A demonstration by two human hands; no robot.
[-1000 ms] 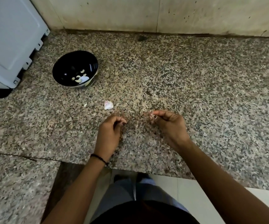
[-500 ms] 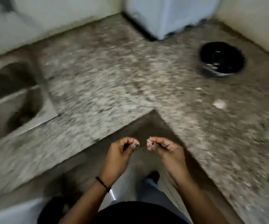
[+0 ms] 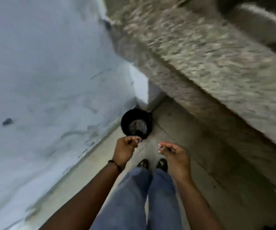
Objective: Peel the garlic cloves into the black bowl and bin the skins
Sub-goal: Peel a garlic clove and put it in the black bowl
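My left hand is held low over the floor with thumb and fingertips pinched together, just at the near rim of a round black bin. I cannot see anything in that pinch. My right hand is level with it, a little to the right of the bin, and pinches a small pale piece of garlic skin. The bin stands on the floor in the corner and holds some greyish rubbish. The black bowl and the garlic cloves are out of view.
A blurred granite counter runs diagonally across the upper right, above the floor. A white wall fills the left. My jeans-clad legs and dark shoes stand on the pale tiled floor right behind the bin.
My view has swung from the counter with the bowl, past the sink, down to the floor. Both hands have kept their pinch and moved off the counter to the bin.
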